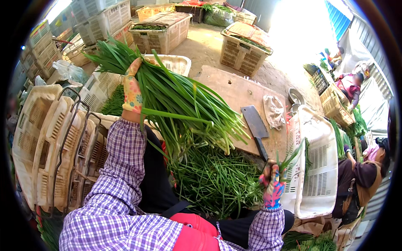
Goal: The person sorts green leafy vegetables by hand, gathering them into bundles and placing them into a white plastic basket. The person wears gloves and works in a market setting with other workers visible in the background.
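Note:
My left hand [133, 84], in a yellow floral glove, grips a large bunch of long flat green leaves, apparently garlic chives [185, 100]. Their pale stem ends fan out to the right over a wooden board [216, 78]. My right hand [272, 185], in a pink and blue patterned glove, pinches a few loose chive leaves [292, 160]. Just beyond it lies a cleaver [255, 120] on the board, its black handle pointing towards that hand. Between my legs is a heap of loose green leaves [216, 178]. The held bunch covers part of the heap and board.
A pale cloth [273, 111] lies beside the cleaver. White plastic crates stand at right [317, 175] and stacked at left [47, 150]. Metal bowls [296, 97] sit beyond the board. Filled crates [245, 47] stand farther back. Other people [348, 86] sit along the right wall.

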Available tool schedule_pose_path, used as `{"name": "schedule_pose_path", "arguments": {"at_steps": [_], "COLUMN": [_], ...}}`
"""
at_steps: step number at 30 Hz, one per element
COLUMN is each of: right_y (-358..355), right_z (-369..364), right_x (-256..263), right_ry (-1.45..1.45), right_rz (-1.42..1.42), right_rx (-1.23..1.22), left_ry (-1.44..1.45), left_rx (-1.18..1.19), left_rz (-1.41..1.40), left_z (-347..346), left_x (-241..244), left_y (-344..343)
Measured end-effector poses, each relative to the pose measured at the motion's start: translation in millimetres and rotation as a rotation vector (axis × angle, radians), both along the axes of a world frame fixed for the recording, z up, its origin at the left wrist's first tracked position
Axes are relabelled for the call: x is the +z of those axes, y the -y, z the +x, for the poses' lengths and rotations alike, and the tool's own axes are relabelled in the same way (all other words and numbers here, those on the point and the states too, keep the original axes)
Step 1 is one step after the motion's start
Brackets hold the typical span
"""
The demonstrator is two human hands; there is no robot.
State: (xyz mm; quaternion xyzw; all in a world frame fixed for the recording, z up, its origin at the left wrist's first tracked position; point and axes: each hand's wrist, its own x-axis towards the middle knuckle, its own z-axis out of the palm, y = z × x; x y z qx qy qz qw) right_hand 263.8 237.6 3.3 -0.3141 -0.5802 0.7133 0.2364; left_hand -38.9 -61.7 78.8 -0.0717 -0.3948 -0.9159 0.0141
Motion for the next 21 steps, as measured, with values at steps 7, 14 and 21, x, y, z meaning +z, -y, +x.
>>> {"name": "schedule_pose_path", "arguments": {"at_steps": [7,14,21], "right_y": [53,16,-16], "right_z": [-95,-53,-35], "right_x": [41,-62,-10], "right_ry": [0.212,0.184,0.340], "right_rz": [0.445,0.674,0.709], "right_rx": [0.336,0.198,0.281], "left_ry": [-0.177,-0.238,-0.304], "left_rx": [-0.187,-0.190,-0.284], "left_rz": [0.066,0.163,0.249], "left_z": [50,50,48], "left_x": [26,18,11], "left_y": [-35,-12,-1]}}
